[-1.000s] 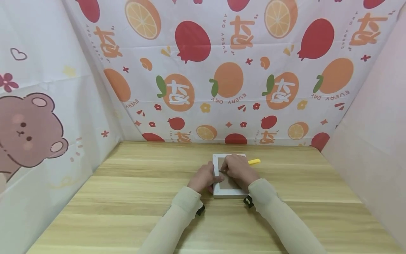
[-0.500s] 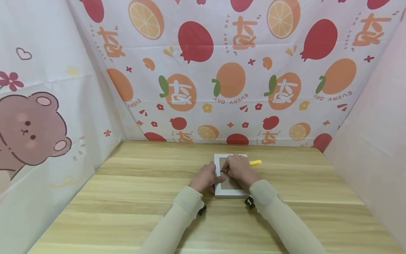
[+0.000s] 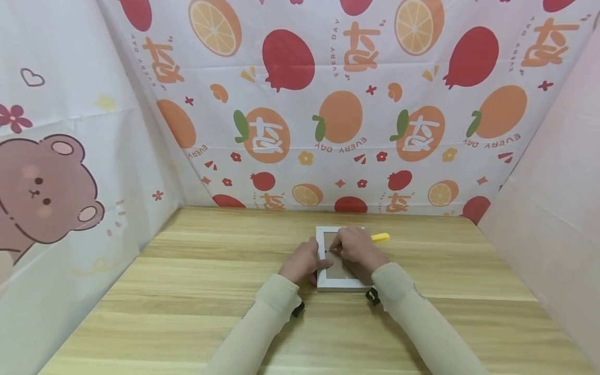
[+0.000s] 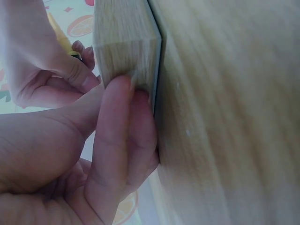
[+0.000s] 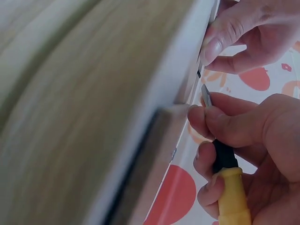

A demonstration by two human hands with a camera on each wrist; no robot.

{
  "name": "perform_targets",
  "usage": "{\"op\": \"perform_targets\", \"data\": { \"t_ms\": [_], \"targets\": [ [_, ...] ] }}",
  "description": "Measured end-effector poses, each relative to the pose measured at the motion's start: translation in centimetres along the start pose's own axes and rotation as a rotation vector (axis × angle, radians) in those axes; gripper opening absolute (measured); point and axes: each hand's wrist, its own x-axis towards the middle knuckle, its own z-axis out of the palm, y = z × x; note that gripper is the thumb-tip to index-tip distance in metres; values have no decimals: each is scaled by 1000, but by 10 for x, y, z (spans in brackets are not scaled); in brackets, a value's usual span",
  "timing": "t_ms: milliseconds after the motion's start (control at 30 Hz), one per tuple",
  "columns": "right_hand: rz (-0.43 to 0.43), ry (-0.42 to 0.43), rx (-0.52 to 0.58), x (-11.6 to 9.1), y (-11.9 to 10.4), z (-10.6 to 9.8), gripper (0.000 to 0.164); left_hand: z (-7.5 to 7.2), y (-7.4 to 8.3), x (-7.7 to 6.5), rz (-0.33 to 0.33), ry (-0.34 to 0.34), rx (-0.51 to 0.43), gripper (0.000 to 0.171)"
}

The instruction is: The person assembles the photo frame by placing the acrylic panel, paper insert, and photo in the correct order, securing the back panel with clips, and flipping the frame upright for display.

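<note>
A white-bordered picture frame [image 3: 344,284] lies on the table with its brown backing board [image 3: 338,268] facing up. My left hand [image 3: 302,262] grips its left side, thumb over the border and fingers against the wood-grained outer edge [image 4: 126,56]. In my right hand [image 3: 358,246] is a flat-tipped screwdriver [image 5: 233,197] with a yellow and black handle; thumb and fingers pinch it near the metal shaft. Its tip [image 5: 205,93] points at a small dark tab [image 5: 198,74] on the frame's inner left edge, with a short gap between. The right hand covers the frame's upper right part.
The wood-grain table [image 3: 211,271] stretches around the frame. A fruit-print cloth [image 3: 337,117] hangs behind its far edge, a bear-print cloth [image 3: 51,187] on the left and a pale cloth [image 3: 548,219] on the right. Dark wrist straps [image 3: 372,297] show at both cuffs.
My right hand with the screwdriver has shifted slightly right, and a small gap now shows between its fingers and the dark tab. The left hand keeps its grip on the picture frame.
</note>
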Motion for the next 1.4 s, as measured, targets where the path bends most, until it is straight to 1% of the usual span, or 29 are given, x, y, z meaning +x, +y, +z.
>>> {"op": "perform_targets", "data": {
  "t_ms": [100, 267, 467, 533, 733, 833, 933, 1033, 1233, 1400],
  "targets": [
    [-12, -10, -14, 2, 0, 2, 28, 0, 0, 0, -5, -5, -7, 43],
    [-15, -31, 4, 3, 0, 4, 32, 1, -1, 0, 1, -2, -14, 42],
    [-24, -26, 4, 2, -3, 4, 33, 2, -2, 1, 8, -1, 16, 42],
    [-23, -25, -16, 2, -4, 3, 31, 2, -1, 1, 5, -2, 24, 42],
    [-6, -40, -60, 4, -7, 1, 28, 1, -1, 2, 4, -2, 28, 42],
    [14, -55, -55, 5, -9, 1, 24, 1, 0, 2, -5, -7, 23, 42],
    [26, -54, -55, 5, -10, 1, 23, 1, 0, 2, -14, -12, 20, 43],
    [36, -56, -24, 4, -9, 0, 25, 1, -1, 3, -8, -12, 13, 43],
    [5, -91, 62, 2, -3, -3, 29, 0, -2, 3, 5, -4, 14, 43],
    [8, -91, 125, 0, 2, -5, 24, 0, -2, 1, 6, 3, 25, 45]
  ]
}}
